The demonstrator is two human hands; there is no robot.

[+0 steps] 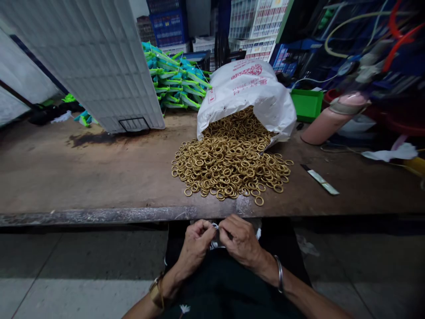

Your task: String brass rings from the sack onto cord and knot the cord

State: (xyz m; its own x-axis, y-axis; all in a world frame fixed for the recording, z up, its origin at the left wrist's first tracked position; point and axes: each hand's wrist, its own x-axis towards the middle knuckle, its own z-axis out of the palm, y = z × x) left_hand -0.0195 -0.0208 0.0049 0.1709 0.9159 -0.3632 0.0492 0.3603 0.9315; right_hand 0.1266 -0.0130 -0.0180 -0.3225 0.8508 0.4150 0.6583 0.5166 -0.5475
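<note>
My left hand (195,243) and my right hand (241,241) meet over my lap, just below the table's front edge. Both are closed, with thumb and fingers pinched together. Between the fingertips shows a thin white curved piece (215,226); its full shape is hidden by the fingers. More white material lies under and beside the hands, too covered to name. Beyond them, a heap of gold-coloured rings (229,170) spreads over the table, spilling from the mouth of a white sack (239,95) with red print that lies on its side.
The brown wooden table (99,177) has a worn front edge. A box cutter (320,179) lies right of the rings. Behind stand a white ribbed panel (109,66), bright green and blue pieces (179,84), a green tray (307,105), a pink bottle (332,117) and stacked crates (169,26).
</note>
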